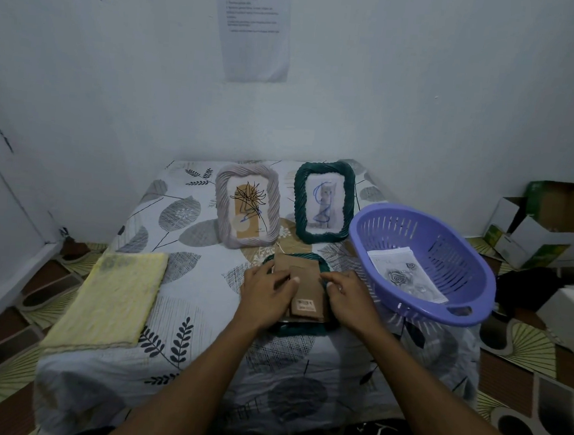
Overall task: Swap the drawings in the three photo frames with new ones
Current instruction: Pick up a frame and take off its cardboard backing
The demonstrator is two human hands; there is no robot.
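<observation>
Three photo frames sit on a low bench (188,278) draped in a leaf-print sheet. A pale grey rope-textured frame (222,212) and an upright dark green frame (299,201) stand at the back, each showing a drawing. The face-down dark green frame (295,329) lies nearer the person, between both hands, with its cardboard backing (308,284) facing up. The left hand (267,298) rests on the backing's left side, fingers loosely bent and pressing down without closing round anything. The right hand (344,297) has its grip curled over the frame's right rim. Any clips holding the board are hidden under the fingers. The step in hand looks like opening this frame's back. To do it well, the left palm should probably keep the frame flat and steady while the right fingertips free the board along one edge at a time. Lifting by the board's edge seems safer than pulling the fold-out stand (306,304), which could tear. The frame should stay face down, so any loose front pane does not slide out. A rose drawing (406,278) waits in the lilac plastic basket (447,254) just right of the frame, within easy reach. A yellow cloth (111,296) lies well apart on the left.
</observation>
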